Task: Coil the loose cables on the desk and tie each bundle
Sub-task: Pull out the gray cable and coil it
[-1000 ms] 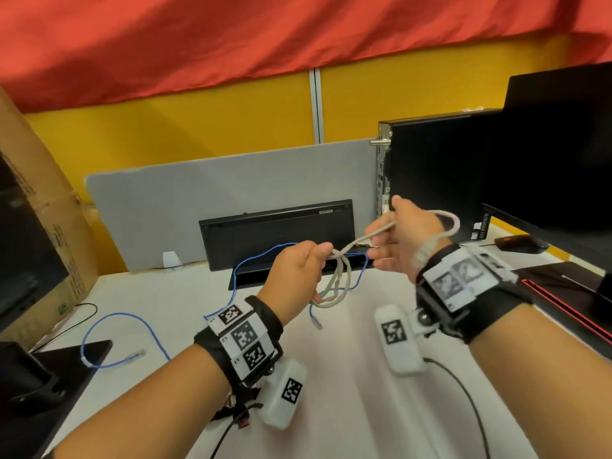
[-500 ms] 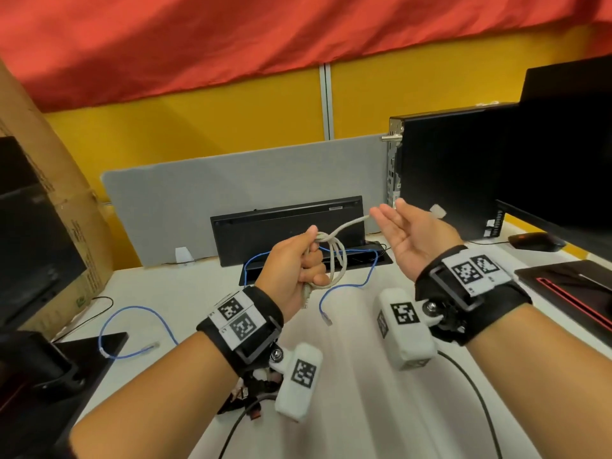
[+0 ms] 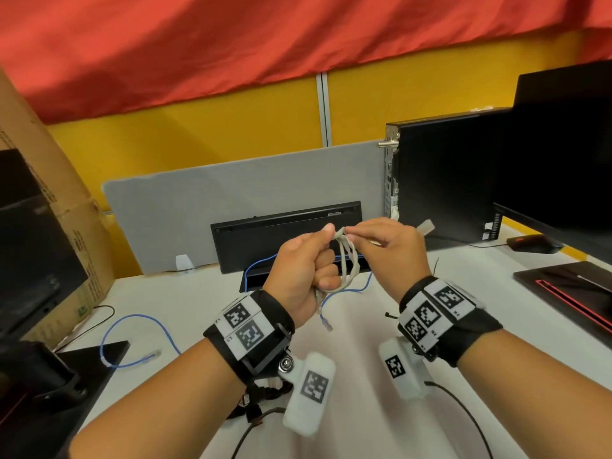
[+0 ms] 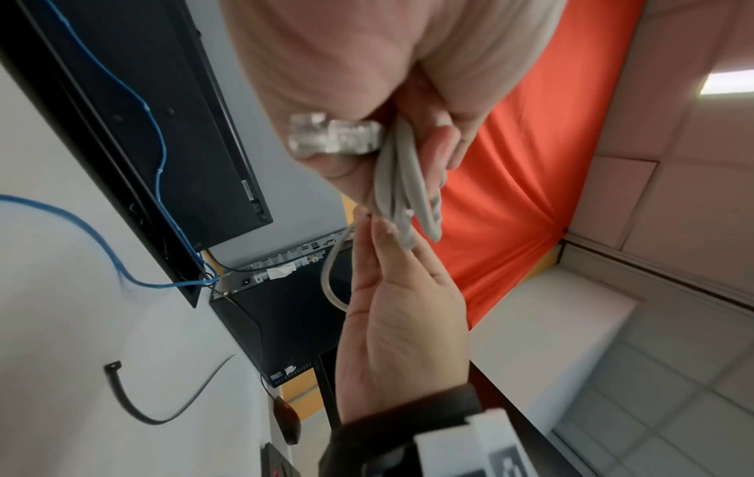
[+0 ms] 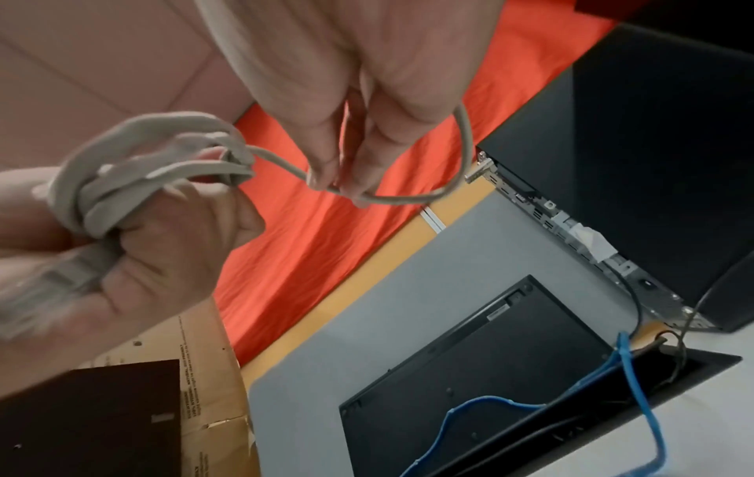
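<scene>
Above white desk [image 3: 364, 376], two hands hold one grey cable [image 3: 347, 263]; one blue cable [image 3: 132, 339] lies loose.

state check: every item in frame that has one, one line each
Grey cable: coiled, held off the desk, free end not yet tied.
Left hand: grips the coil.
Right hand: pinches the cable's free end.
Blue cable: loose on the desk, uncoiled.
Monitor: screen dark.
Zip tie: lies open on the desk.

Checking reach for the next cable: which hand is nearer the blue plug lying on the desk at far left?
Left. The left hand, gripping the grey coil, is above and right of the blue plug; the right hand is farther right, pinching the coil's tail.
</scene>
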